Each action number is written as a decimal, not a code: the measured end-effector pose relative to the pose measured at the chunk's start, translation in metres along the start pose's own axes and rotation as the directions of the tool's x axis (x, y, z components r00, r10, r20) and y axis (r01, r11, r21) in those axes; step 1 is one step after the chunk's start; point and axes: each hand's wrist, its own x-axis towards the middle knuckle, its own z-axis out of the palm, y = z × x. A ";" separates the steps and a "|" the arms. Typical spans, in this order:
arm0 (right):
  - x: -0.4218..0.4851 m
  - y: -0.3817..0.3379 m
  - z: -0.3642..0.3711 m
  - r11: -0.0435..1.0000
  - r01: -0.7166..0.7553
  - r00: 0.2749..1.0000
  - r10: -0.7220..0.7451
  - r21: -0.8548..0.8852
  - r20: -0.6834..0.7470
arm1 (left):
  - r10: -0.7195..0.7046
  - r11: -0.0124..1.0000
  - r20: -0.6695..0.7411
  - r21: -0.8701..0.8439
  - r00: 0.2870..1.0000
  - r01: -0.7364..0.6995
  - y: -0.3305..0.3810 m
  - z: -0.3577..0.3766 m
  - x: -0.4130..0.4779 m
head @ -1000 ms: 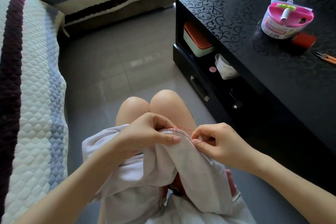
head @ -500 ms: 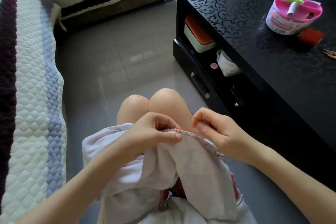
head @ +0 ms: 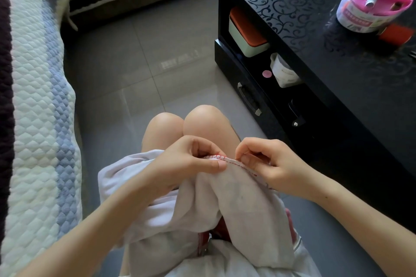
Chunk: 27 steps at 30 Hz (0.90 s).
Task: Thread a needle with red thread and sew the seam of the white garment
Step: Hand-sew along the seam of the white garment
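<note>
The white garment (head: 229,204) lies bunched over my lap, its seam edge lifted between both hands. A row of red stitches (head: 227,159) runs along that edge. My left hand (head: 191,159) pinches the fabric at the seam, thumb on top. My right hand (head: 267,164) is at the seam just to the right, thumb and forefinger pinched together at the stitch line. The needle itself is too small to make out. A red thread spool (head: 396,32) lies on the black table at the far right.
A black coffee table (head: 337,56) stands to my right with a pink sewing kit tub (head: 373,2) on top and containers on its shelf (head: 247,31). A quilted striped sofa cover (head: 33,108) fills the left. Grey floor tiles (head: 139,69) lie ahead of my knees.
My right hand went up and away from the seam, then came back down to the stitch line beside my left thumb. My left hand kept its hold on the fabric.
</note>
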 end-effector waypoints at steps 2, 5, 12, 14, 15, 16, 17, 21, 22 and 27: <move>0.001 0.000 0.001 0.999 0.005 1.000 -0.005 0.043 0.001 | -0.006 1.000 0.005 -0.018 1.000 0.006 0.001 0.000 0.001; 0.002 -0.002 0.001 0.993 0.009 1.000 -0.009 0.121 0.006 | -0.009 0.999 0.027 -0.044 1.000 0.011 0.002 0.000 0.000; 0.004 -0.006 0.004 0.968 0.032 0.997 -0.047 0.250 0.056 | -0.040 0.990 0.102 -0.128 0.994 0.053 0.004 0.004 -0.002; 0.004 -0.007 0.005 0.964 0.040 0.997 -0.056 0.264 0.055 | -0.046 0.988 0.101 -0.145 0.994 0.061 0.005 0.005 -0.002; 0.004 -0.007 0.004 0.964 0.038 0.997 -0.053 0.262 0.050 | -0.041 0.987 0.093 -0.150 0.995 0.054 0.005 0.005 -0.002; 0.003 -0.005 0.004 0.966 0.028 0.998 -0.041 0.259 0.045 | -0.029 0.987 0.088 -0.155 0.996 0.043 0.005 0.005 -0.003; 0.002 -0.004 0.003 0.970 0.012 0.999 -0.022 0.245 0.039 | -0.015 0.987 0.087 -0.159 0.996 0.029 0.005 0.005 -0.004; 0.000 0.004 -0.001 0.995 0.031 0.998 -0.025 0.098 -0.063 | 0.000 0.986 0.062 -0.164 0.998 0.010 0.005 0.004 -0.004; -0.001 0.004 -0.002 0.994 0.046 0.996 -0.039 0.094 -0.082 | -0.006 0.985 0.050 -0.172 0.999 0.014 0.005 0.004 -0.004; -0.001 -0.006 0.005 0.978 0.154 0.984 -0.139 0.141 -0.111 | -0.036 0.984 0.009 -0.174 0.999 0.037 0.004 0.008 -0.005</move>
